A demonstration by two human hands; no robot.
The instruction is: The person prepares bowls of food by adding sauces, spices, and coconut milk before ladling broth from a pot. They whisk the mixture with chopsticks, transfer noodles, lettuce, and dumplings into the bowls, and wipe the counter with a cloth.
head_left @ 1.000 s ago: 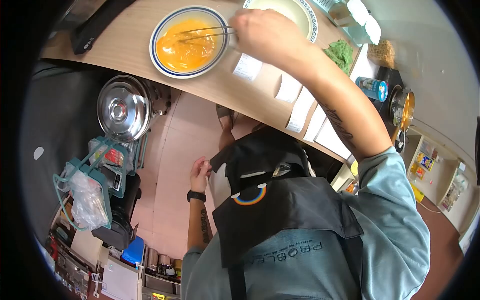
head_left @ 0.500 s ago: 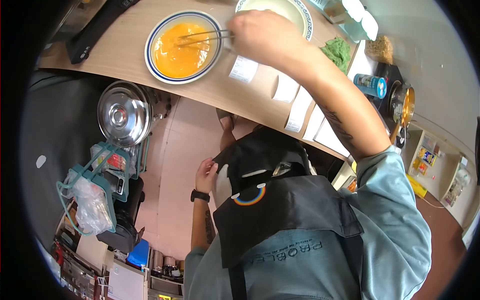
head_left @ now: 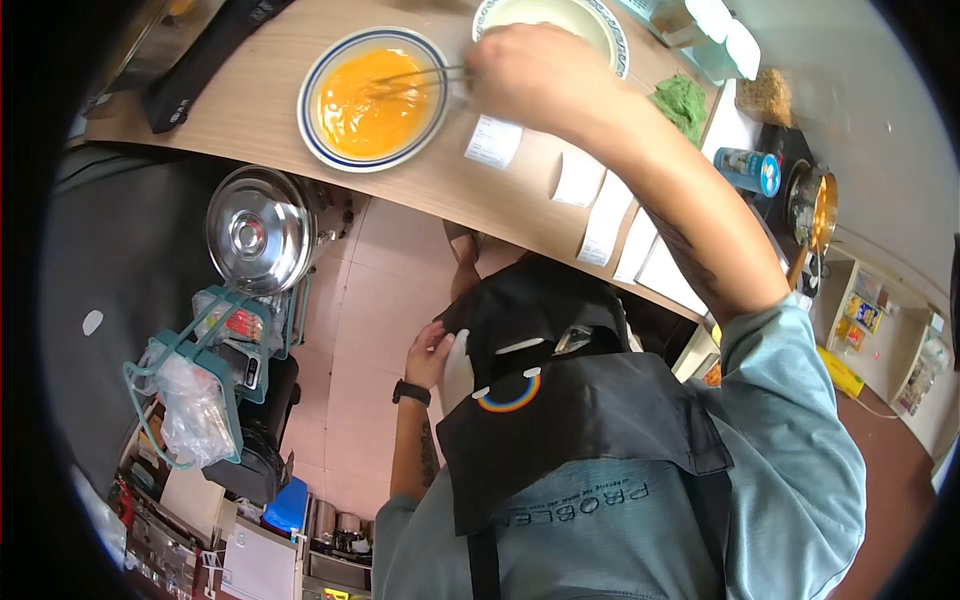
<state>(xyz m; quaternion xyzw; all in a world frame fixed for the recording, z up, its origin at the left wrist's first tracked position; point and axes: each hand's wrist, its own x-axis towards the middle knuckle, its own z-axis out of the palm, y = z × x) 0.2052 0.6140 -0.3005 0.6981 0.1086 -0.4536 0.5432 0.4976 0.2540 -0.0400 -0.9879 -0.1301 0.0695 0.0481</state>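
Observation:
My right hand [head_left: 530, 75] reaches over the table, closed around a pair of thin metal chopsticks [head_left: 415, 77]. Their tips dip into beaten egg [head_left: 365, 115], orange-yellow and glossy, in a white bowl [head_left: 304, 100] with a blue-striped rim. Motion blurs both hand and chopsticks. Behind this hand, partly covered by it, lies a pale bowl [head_left: 619, 48] with a blue patterned rim. Down at my side, my left hand [head_left: 430, 357] hangs next to the black apron [head_left: 590, 405], empty, its fingers loosely bent and apart.
Paper slips [head_left: 493, 142] lie along the table's [head_left: 250, 120] front edge. A green crumpled heap [head_left: 681, 105] and a blue can [head_left: 747, 171] are to the right. Below the table at left stand a lidded steel pot [head_left: 262, 232] and teal baskets [head_left: 215, 385] with plastic bags.
The chopsticks have shifted within the egg, and streaks on its surface look different. My right hand stays over the table. The whole view has slid slightly right.

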